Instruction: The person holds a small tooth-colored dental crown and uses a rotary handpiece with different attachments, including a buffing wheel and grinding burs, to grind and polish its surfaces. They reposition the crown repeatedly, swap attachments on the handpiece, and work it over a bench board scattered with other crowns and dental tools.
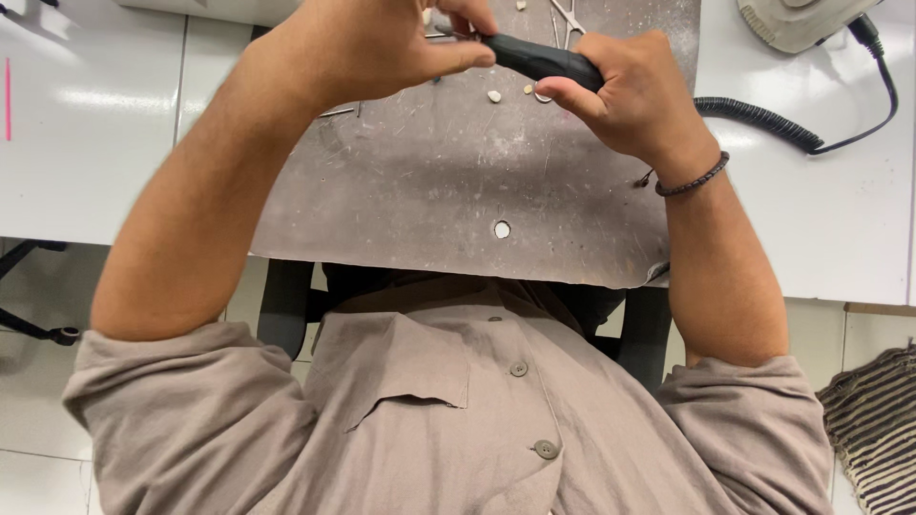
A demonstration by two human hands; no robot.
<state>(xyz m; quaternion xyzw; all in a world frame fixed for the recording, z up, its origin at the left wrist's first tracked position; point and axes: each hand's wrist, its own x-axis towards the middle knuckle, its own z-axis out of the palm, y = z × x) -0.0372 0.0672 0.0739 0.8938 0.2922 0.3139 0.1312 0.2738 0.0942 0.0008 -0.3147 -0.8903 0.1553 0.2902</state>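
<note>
My right hand point(634, 95) grips a black handpiece tool point(539, 59) held level over the scratched grey work board point(458, 191). My left hand point(382, 43) pinches at the tool's front tip with thumb and fingers; what sits between the fingertips is hidden. A dark braided bracelet point(695, 178) circles my right wrist. Small pale chips point(494, 95) lie on the board under the hands.
A black coiled cable point(763, 119) runs right across the white table point(830, 219) to a pale machine point(797, 19) at the top right. Metal tweezers point(565, 17) lie at the board's far edge. A round hole point(502, 229) pierces the board near me. Striped cloth point(873, 429) hangs lower right.
</note>
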